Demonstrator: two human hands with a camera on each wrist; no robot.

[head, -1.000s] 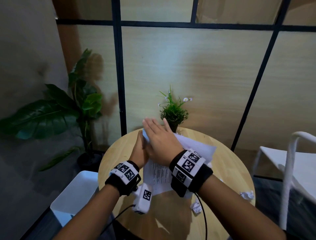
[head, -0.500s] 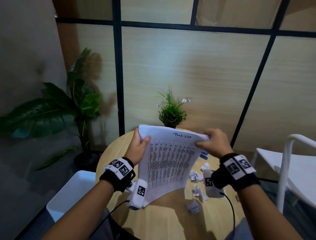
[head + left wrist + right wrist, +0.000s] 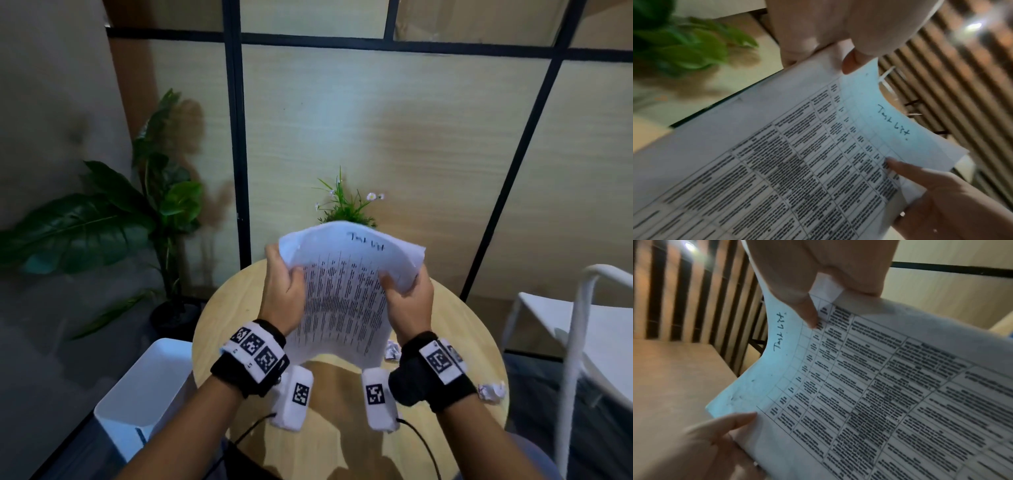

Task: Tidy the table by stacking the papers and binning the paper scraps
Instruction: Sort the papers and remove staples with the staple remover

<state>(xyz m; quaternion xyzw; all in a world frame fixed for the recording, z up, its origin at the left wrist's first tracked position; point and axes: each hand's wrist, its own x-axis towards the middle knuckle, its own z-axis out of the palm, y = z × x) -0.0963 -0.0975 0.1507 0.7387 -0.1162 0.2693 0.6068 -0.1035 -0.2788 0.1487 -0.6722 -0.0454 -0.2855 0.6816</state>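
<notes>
Both hands hold the papers (image 3: 346, 294) up in the air above the round table (image 3: 445, 329). The left hand (image 3: 282, 289) pinches the left edge near the top corner, thumb on the printed front and fingers behind. The right hand (image 3: 409, 303) pinches the right edge in the same way, its thumb on the table of text. The papers stand almost upright between the two hands and the top part curves back, away from the person. The lower edge hangs free above the table, below the wrists. Two scraps (image 3: 392, 350) (image 3: 491, 390) lie on the table at the right side, apart from the papers. A white bin (image 3: 144, 394) stands just beside the table at the left.
</notes>
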